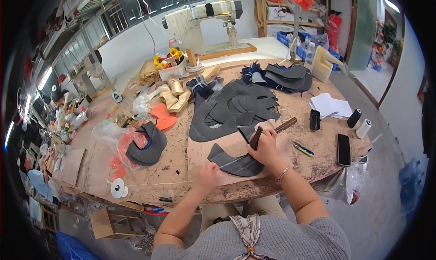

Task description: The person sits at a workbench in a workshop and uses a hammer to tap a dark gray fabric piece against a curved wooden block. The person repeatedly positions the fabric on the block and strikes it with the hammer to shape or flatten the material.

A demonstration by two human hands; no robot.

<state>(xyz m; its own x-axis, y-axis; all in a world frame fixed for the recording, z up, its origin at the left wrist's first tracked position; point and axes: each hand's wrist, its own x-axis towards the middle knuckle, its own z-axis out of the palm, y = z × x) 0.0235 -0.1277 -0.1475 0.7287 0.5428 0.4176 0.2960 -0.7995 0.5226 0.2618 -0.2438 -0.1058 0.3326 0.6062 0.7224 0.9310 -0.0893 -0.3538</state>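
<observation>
A dark grey curved shoe-upper piece lies flat on the table before me. My right hand rests on its right part, closed around a hammer with a brown wooden handle and a dark head. My left hand, blurred, is closed at the piece's left tip, pinching a thin white thread. This thread runs left to a white spool at the table's front edge. Just beyond lies a pile of similar grey pieces.
Another grey stack lies left, by orange pieces and gold shoe parts. To the right are tweezers-like cutters, a black case, a phone and thread cones. A sewing machine stands behind.
</observation>
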